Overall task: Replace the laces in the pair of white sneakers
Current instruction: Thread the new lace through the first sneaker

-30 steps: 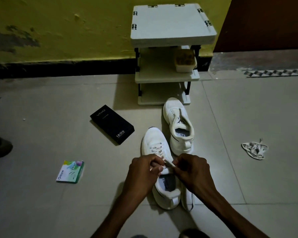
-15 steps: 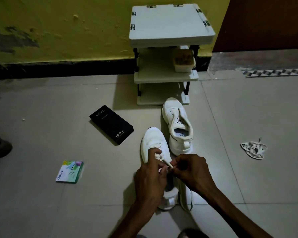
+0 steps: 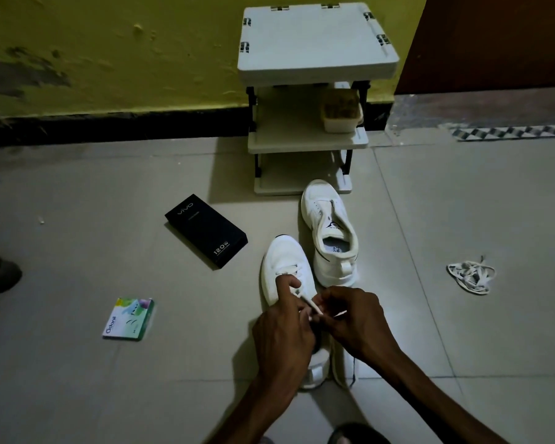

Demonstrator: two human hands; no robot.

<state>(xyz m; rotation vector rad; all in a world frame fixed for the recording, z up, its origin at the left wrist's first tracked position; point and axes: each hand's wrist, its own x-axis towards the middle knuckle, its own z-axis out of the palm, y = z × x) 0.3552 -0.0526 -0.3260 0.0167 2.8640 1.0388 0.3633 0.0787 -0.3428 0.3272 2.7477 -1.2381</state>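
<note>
Two white sneakers lie on the tiled floor. The near sneaker point(image 3: 285, 261) points away from me and carries a white lace point(image 3: 311, 304) across its lower eyelets. My left hand point(image 3: 284, 334) rests on its tongue, forefinger stretched onto the lacing, pinching the lace. My right hand point(image 3: 354, 322) pinches the lace's end just right of the left hand. The far sneaker point(image 3: 329, 232) lies beyond, without laces, its opening towards me. A loose bundle of white laces point(image 3: 470, 277) lies on the floor to the right.
A small white shelf rack point(image 3: 314, 43) stands against the yellow wall, a tub point(image 3: 340, 115) on its middle shelf. A black phone box point(image 3: 205, 230) and a small green-white packet point(image 3: 129, 318) lie left of the sneakers. A dark shoe point(image 3: 0, 277) shows at the left edge.
My left hand slid forward over the near sneaker, forefinger now stretched onto the lacing. My right hand stayed pinching the lace end. The sneakers have not moved.
</note>
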